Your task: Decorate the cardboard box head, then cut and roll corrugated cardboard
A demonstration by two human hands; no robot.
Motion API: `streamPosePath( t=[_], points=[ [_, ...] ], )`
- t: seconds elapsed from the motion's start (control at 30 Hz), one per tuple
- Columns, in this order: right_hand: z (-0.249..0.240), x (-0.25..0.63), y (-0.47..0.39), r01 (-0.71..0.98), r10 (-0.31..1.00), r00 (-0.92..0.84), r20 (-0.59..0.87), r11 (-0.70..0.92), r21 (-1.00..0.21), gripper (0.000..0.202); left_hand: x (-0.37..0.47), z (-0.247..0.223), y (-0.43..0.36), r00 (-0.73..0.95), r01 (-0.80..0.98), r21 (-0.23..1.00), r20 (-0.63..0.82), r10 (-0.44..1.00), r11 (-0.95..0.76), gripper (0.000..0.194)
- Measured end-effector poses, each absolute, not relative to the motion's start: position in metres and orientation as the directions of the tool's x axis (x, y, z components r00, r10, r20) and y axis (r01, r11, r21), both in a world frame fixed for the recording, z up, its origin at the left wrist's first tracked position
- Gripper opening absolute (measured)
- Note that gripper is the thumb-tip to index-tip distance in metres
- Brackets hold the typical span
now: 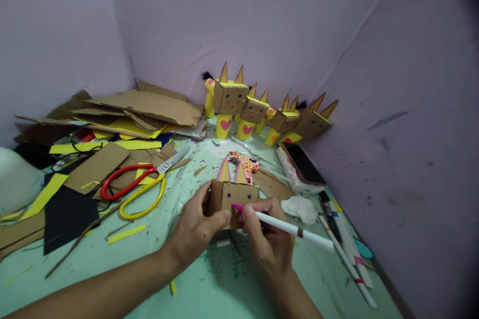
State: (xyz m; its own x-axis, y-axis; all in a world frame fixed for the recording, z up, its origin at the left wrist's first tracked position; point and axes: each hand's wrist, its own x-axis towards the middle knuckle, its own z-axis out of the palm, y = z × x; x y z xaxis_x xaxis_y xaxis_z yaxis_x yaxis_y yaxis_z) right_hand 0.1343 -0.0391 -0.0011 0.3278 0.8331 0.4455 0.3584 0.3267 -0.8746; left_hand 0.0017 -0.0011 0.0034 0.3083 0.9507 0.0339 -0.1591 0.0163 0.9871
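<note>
A small cardboard box head (245, 193) with two dark dot eyes and two pink-edged yellow ears is held low over the table. My left hand (200, 224) grips its left side, thumb across the front face. A white marker (295, 229) with a pink tip is pinched in my right hand (270, 234); its tip meets the face below and between the eyes. The fingers of my right hand partly cover the box's lower right side. Just behind the ears lies a colourful patterned piece (245, 163).
Red-and-yellow scissors (160, 168) lie left, by stacked cardboard (149, 104) and black paper (69, 214). Finished cardboard figures (230, 97) stand at the back. A phone (303, 163) rests on a box at right, near crumpled tissue (300, 209) and more markers (348, 261).
</note>
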Motion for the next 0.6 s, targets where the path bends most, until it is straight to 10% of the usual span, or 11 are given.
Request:
streamPosePath(
  t=[0.6],
  points=[
    [-0.002, 0.1355, -0.0381, 0.355, 0.835, 0.316, 0.45, 0.335, -0.873, 0.018, 0.0013, 0.0023, -0.0002, 0.304, -0.139, 0.99, 0.03, 0.952, 0.013, 0.05]
  ],
)
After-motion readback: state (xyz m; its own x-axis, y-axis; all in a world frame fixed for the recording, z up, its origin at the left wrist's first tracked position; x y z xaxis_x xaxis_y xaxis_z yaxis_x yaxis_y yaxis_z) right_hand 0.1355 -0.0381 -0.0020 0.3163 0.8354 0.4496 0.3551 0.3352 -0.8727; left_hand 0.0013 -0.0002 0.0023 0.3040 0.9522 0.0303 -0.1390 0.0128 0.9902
